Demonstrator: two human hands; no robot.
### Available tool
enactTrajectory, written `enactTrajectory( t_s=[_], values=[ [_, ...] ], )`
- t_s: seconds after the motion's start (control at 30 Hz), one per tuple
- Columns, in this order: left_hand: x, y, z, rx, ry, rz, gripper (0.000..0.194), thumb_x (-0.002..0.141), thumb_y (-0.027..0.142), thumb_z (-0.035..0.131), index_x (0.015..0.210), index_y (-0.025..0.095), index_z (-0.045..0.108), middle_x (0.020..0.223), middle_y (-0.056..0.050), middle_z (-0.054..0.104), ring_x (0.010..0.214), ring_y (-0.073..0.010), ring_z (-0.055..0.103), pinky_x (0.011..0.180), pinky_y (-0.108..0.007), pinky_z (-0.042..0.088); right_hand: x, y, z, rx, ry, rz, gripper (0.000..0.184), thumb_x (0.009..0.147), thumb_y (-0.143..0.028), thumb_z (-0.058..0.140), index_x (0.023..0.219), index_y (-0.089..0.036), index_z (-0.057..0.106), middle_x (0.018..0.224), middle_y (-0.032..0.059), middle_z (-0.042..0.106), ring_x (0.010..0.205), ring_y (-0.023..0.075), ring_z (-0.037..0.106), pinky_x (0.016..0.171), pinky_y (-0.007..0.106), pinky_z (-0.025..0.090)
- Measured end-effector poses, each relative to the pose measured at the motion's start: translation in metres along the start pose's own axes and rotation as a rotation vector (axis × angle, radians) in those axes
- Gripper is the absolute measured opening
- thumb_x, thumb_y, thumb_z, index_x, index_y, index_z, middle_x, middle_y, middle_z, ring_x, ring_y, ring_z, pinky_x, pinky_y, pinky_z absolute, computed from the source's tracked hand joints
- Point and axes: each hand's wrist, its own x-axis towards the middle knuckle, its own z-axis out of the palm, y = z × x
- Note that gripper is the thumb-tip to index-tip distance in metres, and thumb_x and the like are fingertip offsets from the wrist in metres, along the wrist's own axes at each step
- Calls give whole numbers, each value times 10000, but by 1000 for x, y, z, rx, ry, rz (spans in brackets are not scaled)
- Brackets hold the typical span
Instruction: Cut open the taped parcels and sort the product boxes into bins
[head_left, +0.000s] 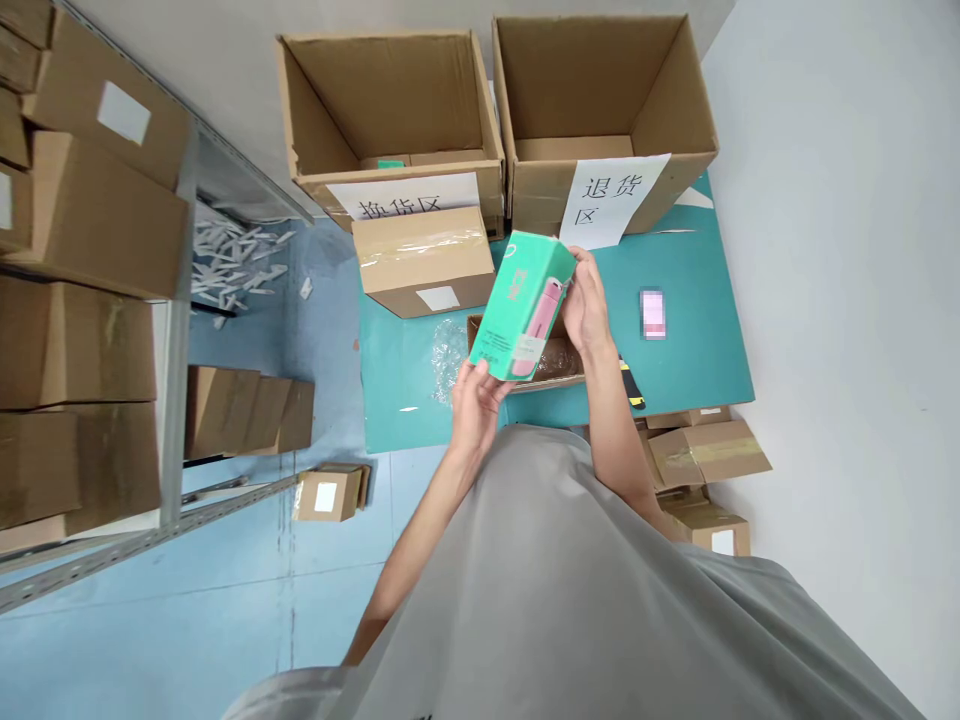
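A green product box [521, 300] with a pink device pictured on it is held tilted above the table. My left hand [476, 405] grips its lower left end, and my right hand [586, 308] has hold of the upper right edge. Beneath it an opened carton [566, 382] stands on the table with brown wrapping inside, partly hidden by the box. Crumpled clear bubble wrap [448, 355] lies just left of the carton. A black and yellow tool [631, 386], partly covered by my right forearm, rests at the carton's right.
Two large open cartons [397, 185] [540, 200] with paper labels stand at the table's back. A taped carton [424, 262] sits before the left one. A blurred pink item [653, 314] lies on the green table [697, 270]. Shelves of cartons [112, 210] line the left; more cartons [709, 455] lie lower right.
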Motion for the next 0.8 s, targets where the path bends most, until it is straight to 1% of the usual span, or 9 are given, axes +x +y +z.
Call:
enactTrajectory(
  t_s=[0.07, 0.13, 0.23, 0.33, 0.43, 0.53, 0.63, 0.7, 0.8],
  values=[
    [5, -3, -5, -118, -73, -203, 647, 871, 729, 846, 1242, 222, 693, 1349, -150, 802, 1380, -338, 753, 1032, -418, 715, 3, -8, -7, 11, -23, 3, 912, 871, -1071, 525, 1471, -387, 598, 1559, 93, 670, 1395, 360, 682, 1103, 595, 643],
    [7, -8, -8, -197, -126, -328, 641, 867, 706, 852, 1242, 210, 698, 1334, -159, 814, 1381, -329, 758, 1011, -387, 724, 5, -10, -9, 22, -30, 9, 831, 893, -1023, 586, 1412, -376, 622, 1548, 91, 685, 1416, 352, 670, 1145, 593, 623],
    [7, -13, -8, -245, -158, -386, 614, 849, 641, 873, 1252, 211, 700, 1324, -145, 824, 1376, -319, 764, 1025, -382, 722, 10, -6, -5, 29, -16, 5, 756, 923, -960, 636, 1372, -351, 634, 1529, 84, 695, 1434, 343, 663, 1202, 594, 595],
    [6, -13, -7, -201, -157, -350, 581, 851, 634, 858, 1218, 214, 693, 1275, -138, 829, 1350, -313, 769, 1067, -406, 703, 12, -3, -1, 19, -10, -8, 709, 962, -922, 619, 1371, -343, 643, 1536, 85, 693, 1456, 343, 651, 1220, 606, 585],
    [2, -11, -5, -106, -108, -203, 535, 834, 602, 885, 1167, 247, 662, 1229, -97, 819, 1284, -278, 774, 1092, -408, 675, 14, -4, -3, -34, -12, -13, 688, 955, -910, 655, 1372, -363, 661, 1563, 82, 679, 1514, 336, 609, 1245, 580, 576],
    [-4, -7, -1, 49, -17, 34, 542, 809, 533, 946, 1185, 279, 651, 1275, -70, 770, 1239, -252, 757, 1061, -396, 658, 13, -8, -7, -42, 10, 22, 727, 907, -938, 705, 1341, -355, 687, 1529, 87, 697, 1533, 343, 598, 1263, 578, 570],
    [-9, -3, 2, 316, 78, 354, 549, 787, 470, 1004, 1198, 282, 692, 1422, -106, 667, 1390, -299, 669, 1058, -401, 642, 9, -11, -6, -22, 38, 54, 779, 845, -963, 752, 1286, -323, 707, 1398, 91, 753, 1449, 362, 652, 1242, 613, 586],
    [-10, -1, 3, 526, 113, 554, 467, 822, 448, 989, 1166, 269, 728, 1484, -129, 603, 1490, -341, 589, 1121, -460, 617, 7, -10, -3, -27, 45, 61, 775, 833, -941, 786, 1265, -302, 710, 1307, 88, 767, 1377, 359, 683, 1207, 607, 605],
    [-11, -2, 0, 725, 130, 734, 399, 882, 458, 941, 1166, 255, 749, 1472, -134, 603, 1490, -358, 583, 1221, -555, 550, 3, -5, 0, -22, 65, 70, 739, 856, -894, 798, 1250, -276, 708, 1241, 87, 763, 1292, 345, 706, 1143, 570, 626]
  ],
)
